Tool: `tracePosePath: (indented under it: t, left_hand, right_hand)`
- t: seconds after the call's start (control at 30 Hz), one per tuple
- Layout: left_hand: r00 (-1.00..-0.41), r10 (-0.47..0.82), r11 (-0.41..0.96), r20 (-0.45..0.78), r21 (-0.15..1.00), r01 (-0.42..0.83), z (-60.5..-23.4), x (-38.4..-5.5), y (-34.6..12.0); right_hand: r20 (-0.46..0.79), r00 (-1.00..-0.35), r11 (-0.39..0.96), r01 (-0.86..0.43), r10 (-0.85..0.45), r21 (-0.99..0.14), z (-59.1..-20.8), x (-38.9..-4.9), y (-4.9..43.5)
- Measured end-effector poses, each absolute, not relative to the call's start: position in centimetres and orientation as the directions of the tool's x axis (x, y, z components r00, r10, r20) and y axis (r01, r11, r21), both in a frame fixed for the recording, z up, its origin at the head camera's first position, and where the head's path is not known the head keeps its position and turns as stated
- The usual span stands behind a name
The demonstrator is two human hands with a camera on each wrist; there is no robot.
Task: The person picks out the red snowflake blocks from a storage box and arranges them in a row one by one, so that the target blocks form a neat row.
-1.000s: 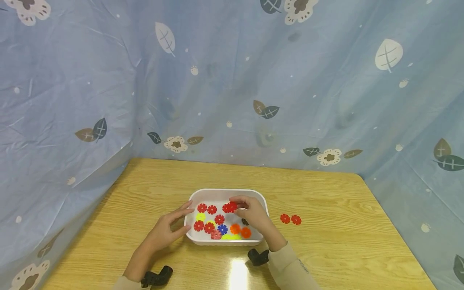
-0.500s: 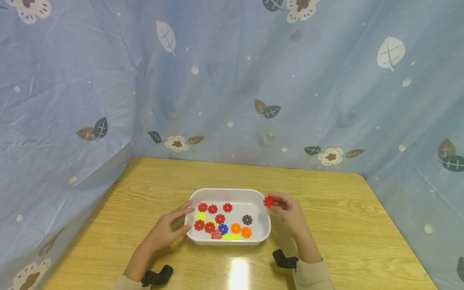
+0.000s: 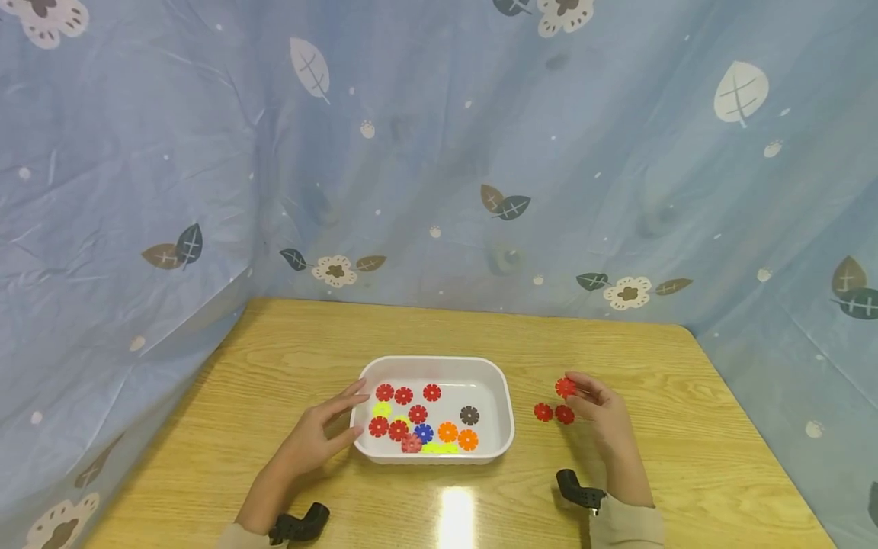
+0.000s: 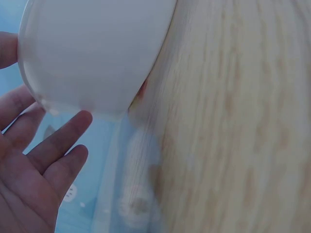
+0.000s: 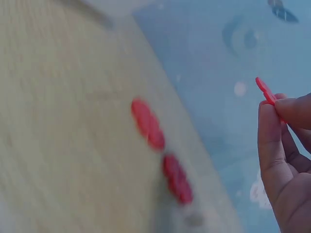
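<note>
A white plastic tray stands on the wooden table, with several small notched snowflake discs lying in it, such as a red disc, a blue disc and a brown disc. Spread fingers of my left hand touch the tray's left end, fingertips at the rim. Right of the tray, my right hand pinches a red snowflake disc between thumb and fingers, raised above the table. Below it two more red discs lie side by side on the wood.
Blue patterned cloth hangs behind the table and along both sides. A black wrist-camera mount sits on the left wrist and another mount on the right wrist.
My right hand has lifted a red disc out of the tray and carried it rightward, over to the two discs on the table. The left hand has stayed at the rim.
</note>
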State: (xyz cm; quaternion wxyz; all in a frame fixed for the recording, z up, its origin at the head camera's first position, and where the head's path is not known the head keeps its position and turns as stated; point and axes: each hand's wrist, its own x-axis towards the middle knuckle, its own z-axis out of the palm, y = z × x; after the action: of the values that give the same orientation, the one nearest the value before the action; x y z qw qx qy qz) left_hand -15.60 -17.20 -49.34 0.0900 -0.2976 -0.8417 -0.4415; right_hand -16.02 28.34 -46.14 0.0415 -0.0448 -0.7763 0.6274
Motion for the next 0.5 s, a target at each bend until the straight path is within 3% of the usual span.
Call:
tracePosePath:
  t: [0.33,0.5]
  left_hand:
    - [-0.806,0.424,0.444,0.413,0.681,0.583,-49.5,-15.8,-17.3]
    - [-0.799,0.423,0.423,0.427,0.687,0.591,-49.5,-15.6,-17.2]
  right_hand:
    - [-0.158,-0.967,0.273,0.211,0.201,-0.939,-47.9,-15.7,31.1]
    - [-0.169,-0.964,0.395,0.241,0.207,-0.887,-48.4,-15.7,31.6]
